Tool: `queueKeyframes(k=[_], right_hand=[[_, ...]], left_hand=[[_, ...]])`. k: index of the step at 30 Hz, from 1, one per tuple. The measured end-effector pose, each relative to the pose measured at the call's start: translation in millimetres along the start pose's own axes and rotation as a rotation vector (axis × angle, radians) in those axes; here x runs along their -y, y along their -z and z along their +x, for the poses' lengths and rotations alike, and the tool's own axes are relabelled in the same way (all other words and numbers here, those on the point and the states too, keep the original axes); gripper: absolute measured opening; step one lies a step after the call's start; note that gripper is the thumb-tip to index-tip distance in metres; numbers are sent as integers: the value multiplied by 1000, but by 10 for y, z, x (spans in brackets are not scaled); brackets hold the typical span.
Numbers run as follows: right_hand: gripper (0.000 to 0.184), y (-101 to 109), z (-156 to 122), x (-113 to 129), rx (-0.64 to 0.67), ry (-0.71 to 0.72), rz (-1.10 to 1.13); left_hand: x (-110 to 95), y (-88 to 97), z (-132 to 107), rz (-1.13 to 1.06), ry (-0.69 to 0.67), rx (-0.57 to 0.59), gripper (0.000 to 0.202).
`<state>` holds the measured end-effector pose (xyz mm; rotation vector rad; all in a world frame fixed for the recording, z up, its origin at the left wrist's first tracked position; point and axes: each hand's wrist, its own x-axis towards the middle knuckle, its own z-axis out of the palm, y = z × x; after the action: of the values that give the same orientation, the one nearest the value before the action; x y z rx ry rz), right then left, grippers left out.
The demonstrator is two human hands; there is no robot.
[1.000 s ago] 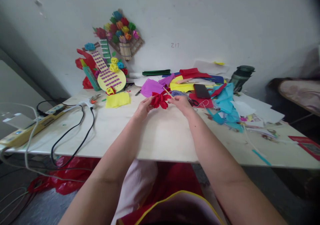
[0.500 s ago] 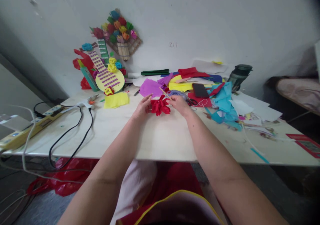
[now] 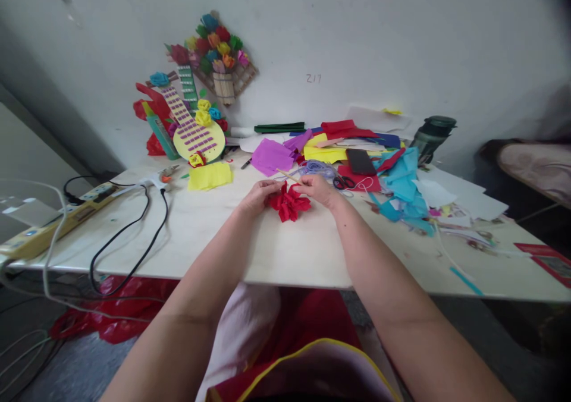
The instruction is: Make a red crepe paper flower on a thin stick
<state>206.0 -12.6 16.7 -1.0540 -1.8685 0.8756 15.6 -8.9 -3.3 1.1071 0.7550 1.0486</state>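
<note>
A red paper flower [image 3: 289, 204] with spread petals is held just above the white table, between my two hands. My left hand [image 3: 261, 196] is closed, its fingertips pinching the flower's left edge. On the other side my right hand [image 3: 316, 190] is closed on a thin wooden stick [image 3: 288, 176], which slants up to the left over the flower. Some fingers of the right hand rest near the petals; whether they grip them I cannot tell. Black scissors [image 3: 344, 182] and a bundle of pale purple cord [image 3: 318, 169] lie just beyond the right hand.
Purple paper [image 3: 271, 157], yellow paper [image 3: 210, 176], a dark phone [image 3: 361, 162] and blue paper [image 3: 401, 179] lie around the back. A guitar-shaped craft [image 3: 199, 140] leans at the wall. Right stands a dark bottle [image 3: 433, 137]; left, a glue gun [image 3: 156, 179] and power strip [image 3: 57, 220].
The flower has tipped and come slightly nearer to me, its petals facing more toward me. The stick has swung lower and flatter. The whole view has shifted a little.
</note>
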Motion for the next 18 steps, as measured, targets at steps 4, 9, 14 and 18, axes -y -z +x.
queueKeyframes(k=[4,9,14,18], right_hand=[[34,-14,3,4,-2,-7,-17],[35,-24,1,-4,-17,-14,-26],[32,-25,22,-62,-40,0,-58],[29,-35,40,-98,-88,-13,-94]], left_hand=[[-18,-14,-1,-28,22,-3,23],[-19,2,10,-36,18,11,23],[-4,7,9,-27,2,38,27],[-17,-9,-8,-26,-13,34,29]])
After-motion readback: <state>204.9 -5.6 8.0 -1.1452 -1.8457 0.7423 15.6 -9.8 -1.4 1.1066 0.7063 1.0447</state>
